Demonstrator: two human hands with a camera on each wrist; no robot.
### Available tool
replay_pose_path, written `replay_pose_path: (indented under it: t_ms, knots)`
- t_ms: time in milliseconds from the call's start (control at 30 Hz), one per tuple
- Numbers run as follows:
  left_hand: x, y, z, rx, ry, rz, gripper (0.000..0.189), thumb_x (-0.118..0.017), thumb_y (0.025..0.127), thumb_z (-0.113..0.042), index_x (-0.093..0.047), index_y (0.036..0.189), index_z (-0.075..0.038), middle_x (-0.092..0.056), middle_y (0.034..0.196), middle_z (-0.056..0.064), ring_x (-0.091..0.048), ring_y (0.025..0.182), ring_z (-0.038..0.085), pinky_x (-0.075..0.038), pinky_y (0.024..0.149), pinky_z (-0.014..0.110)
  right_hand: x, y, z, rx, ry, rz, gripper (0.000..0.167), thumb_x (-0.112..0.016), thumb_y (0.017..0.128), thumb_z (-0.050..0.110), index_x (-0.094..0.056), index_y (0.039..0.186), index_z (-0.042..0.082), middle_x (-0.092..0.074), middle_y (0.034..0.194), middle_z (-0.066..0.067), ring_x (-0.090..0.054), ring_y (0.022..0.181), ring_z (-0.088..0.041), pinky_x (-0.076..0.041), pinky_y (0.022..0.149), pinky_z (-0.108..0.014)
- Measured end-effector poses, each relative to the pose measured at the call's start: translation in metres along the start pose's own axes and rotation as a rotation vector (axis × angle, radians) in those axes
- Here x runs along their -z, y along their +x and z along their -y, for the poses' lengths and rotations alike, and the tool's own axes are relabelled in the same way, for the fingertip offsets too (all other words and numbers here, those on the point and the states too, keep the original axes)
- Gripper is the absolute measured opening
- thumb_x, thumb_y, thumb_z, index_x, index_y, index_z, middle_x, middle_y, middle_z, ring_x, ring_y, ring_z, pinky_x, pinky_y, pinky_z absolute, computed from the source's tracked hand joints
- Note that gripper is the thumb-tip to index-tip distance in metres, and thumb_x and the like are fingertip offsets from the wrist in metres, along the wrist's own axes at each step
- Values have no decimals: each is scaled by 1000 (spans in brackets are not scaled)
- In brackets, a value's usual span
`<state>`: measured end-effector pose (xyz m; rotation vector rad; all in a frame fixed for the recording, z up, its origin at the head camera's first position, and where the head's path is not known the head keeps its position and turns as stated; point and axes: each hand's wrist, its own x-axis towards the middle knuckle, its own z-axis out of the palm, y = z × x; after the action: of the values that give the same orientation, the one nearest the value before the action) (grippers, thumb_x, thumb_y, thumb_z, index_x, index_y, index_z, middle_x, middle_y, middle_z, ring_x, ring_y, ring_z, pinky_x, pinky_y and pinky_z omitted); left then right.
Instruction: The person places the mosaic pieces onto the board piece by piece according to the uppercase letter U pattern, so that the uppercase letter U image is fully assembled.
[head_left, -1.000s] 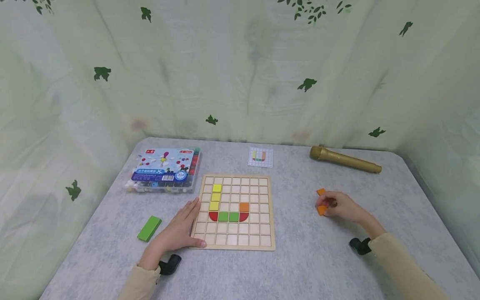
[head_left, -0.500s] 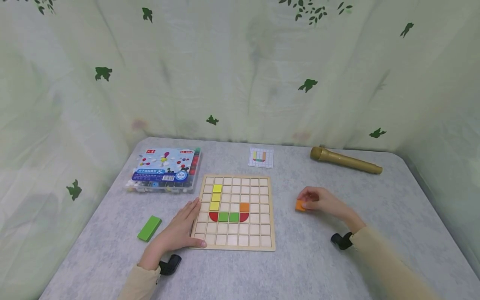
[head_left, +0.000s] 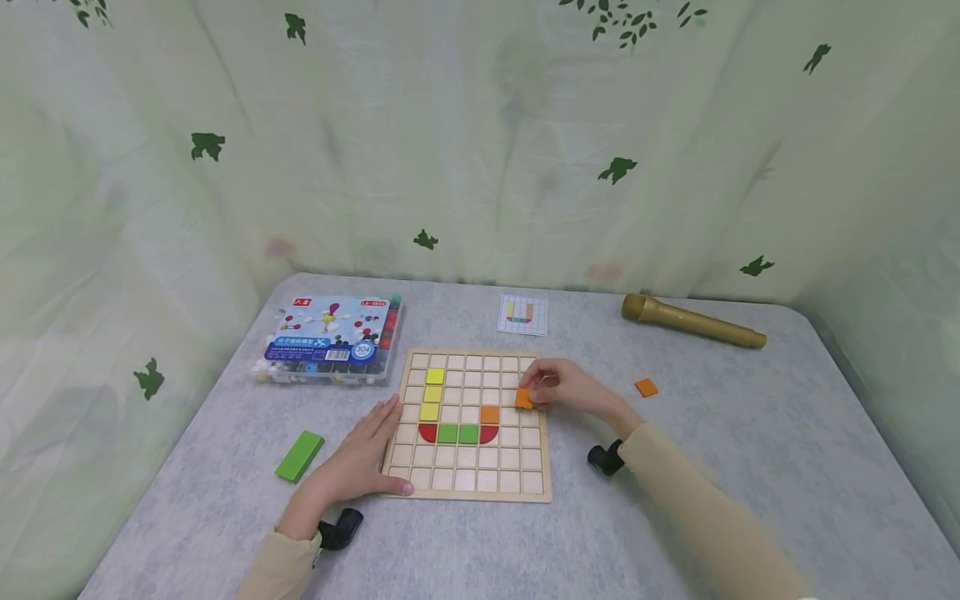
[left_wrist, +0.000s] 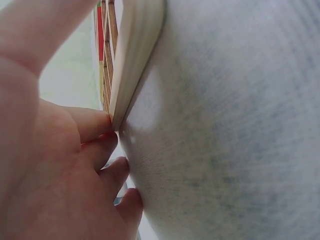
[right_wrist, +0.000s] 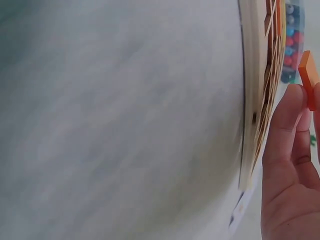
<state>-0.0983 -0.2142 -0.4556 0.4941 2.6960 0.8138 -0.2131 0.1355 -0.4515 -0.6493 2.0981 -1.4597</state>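
Observation:
A wooden grid board (head_left: 465,479) lies mid-table with three yellow square tiles (head_left: 431,394), two green tiles (head_left: 457,433), two red rounded tiles (head_left: 427,433) and an orange tile (head_left: 489,414) set in a U shape. Along the board's left edge rests my left hand (head_left: 360,454), its fingers extended and thumb at the near corner. In the left wrist view its fingertips touch the board's side (left_wrist: 131,60). My right hand (head_left: 573,389) pinches another orange square tile (head_left: 523,398) over the board's right edge. The right wrist view shows that tile (right_wrist: 309,80) raised between thumb and fingers.
One loose orange tile (head_left: 646,387) lies right of the board. Behind are a pattern card (head_left: 522,315) and a gold microphone-shaped object (head_left: 693,321). At left stand a molecular model kit box (head_left: 330,340) and a green block (head_left: 300,456).
My right hand has moved left from the loose orange tiles to the board, carrying one tile and leaving one behind. The left hand has stayed in place.

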Motion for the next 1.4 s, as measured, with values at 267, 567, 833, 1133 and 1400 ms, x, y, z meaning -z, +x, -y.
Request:
replay_pose_path:
  t_ms: [267, 567, 833, 1133, 1400]
  knots:
    - [0, 0, 0, -24, -10, -3, 118, -82, 69, -47, -15, 148, 11, -8, 157, 22, -5, 142, 42, -10, 113, 56, -22, 31, 11, 0, -59, -4, 12, -61, 87, -4, -64, 98, -1, -61, 89, -8, -56, 73, -17, -50, 66, -27]
    - [0, 0, 0, -19, -3, -1, 119, -81, 69, -48, -15, 148, 10, -8, 157, 22, -5, 142, 41, -10, 113, 55, -33, 48, 17, -35, -182, -15, 7, -64, 86, -1, -66, 92, 2, -61, 78, -3, -53, 60, -14, -49, 56, -25]
    - [0, 0, 0, -20, 2, 0, 118, -82, 69, -47, -15, 148, 10, -8, 157, 22, -5, 142, 42, -10, 113, 56, -38, 48, 20, -33, -275, -44, 7, -65, 86, -2, -66, 90, 4, -59, 77, -2, -53, 63, -13, -47, 55, -24]
    - [-1, 1, 1, -18, 6, -2, 118, -82, 69, -48, -15, 148, 10, -8, 157, 22, -5, 142, 42, -10, 112, 57, -33, 41, 16, -43, -131, -67, 9, -65, 87, -2, -66, 96, 1, -62, 87, -6, -56, 68, -15, -50, 59, -25]
    - [-1, 1, 1, -18, 12, -1, 118, -81, 70, -48, -15, 148, 10, -8, 157, 22, -5, 142, 41, -10, 113, 56, -3, 15, 6, -69, 40, -65, 23, -63, 92, 10, -64, 110, -4, -60, 98, -12, -56, 82, -26, -51, 73, -32]
